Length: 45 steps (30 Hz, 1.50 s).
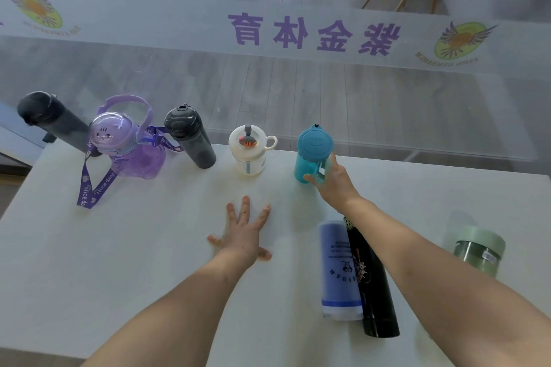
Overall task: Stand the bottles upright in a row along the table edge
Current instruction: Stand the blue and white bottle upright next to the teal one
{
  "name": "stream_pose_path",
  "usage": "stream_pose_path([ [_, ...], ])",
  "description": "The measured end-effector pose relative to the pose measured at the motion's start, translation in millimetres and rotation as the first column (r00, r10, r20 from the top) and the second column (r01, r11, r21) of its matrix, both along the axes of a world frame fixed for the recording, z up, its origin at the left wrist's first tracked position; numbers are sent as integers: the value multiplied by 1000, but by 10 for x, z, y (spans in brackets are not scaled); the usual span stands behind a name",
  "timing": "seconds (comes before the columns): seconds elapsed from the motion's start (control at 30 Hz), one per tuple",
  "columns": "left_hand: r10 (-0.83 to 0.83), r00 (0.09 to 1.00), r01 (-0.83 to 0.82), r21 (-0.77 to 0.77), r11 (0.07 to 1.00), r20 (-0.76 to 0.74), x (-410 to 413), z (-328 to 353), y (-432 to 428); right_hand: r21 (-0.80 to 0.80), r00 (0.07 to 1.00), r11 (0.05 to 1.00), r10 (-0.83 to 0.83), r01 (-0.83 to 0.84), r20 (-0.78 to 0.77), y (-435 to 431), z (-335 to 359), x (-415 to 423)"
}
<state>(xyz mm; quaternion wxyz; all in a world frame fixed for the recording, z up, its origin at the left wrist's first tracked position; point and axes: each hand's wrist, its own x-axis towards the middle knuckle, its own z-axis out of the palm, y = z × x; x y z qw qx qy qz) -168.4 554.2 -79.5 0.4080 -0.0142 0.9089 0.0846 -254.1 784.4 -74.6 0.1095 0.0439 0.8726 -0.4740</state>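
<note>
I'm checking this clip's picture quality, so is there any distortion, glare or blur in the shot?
Head view: the wide lens makes the dark grey bottle at far left lean outward; light is soft, with faint shadows on the table; the glass panel behind looks hazy with reflections; the green bottle at right is slightly blurred.

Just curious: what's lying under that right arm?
A black bottle lies there, beside a blue bottle; the arm hides the black one's far end.
</note>
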Motion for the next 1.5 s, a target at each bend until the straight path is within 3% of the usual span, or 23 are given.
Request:
stream_pose_path([
  [0.27, 11, 1000, -11, 0, 1000, -25, 2, -127, -42, 156, 999, 988, 6, 1, -41, 227, 196, 469],
  [0.4, 22, 999, -22, 14, 1000, -46, 12, -121, -49, 273, 941, 939, 268, -208, -206, 405, 430, 1105],
  [0.5, 22, 998, -21, 12, 1000, -65, 48, -61, -32, 400, 845, 825, 500, -400, -187, 497, 501, 1547],
  [0.6, 22, 995, -20, 21, 1000, -95, 199, -35, 1, 509, 752, 668, 656, -543, -59, 560, 428, 1858],
  [0.73, 34, 991, -27, 59, 998, -126, 468, -88, 59, 587, 663, 478, 736, -653, 138, 601, 294, 2050],
  [0.8, 23, 991, -17, 51, 999, -131, 541, -128, 74, 613, 649, 449, 748, -650, 141, 578, 278, 2067],
  [1.0, 4, 991, 3, 50, 999, -131, 560, -169, 37, 606, 675, 526, 737, -597, 25, 445, 360, 2037],
  [1.2, -28, 994, 31, 27, 999, -110, 542, -163, 36, 452, 796, 717, 605, -531, -23, 262, 716, 1604],
  [1.37, -49, 994, 52, 22, 998, -97, 540, -161, 24, 157, 967, 955, 255, -253, 8, 229, 867, 1219],
  [1.5, -51, 994, 53, 21, 998, -97, 534, -169, 35, -95, 998, 995, -14, 20, 62, 222, 809, 1094],
])
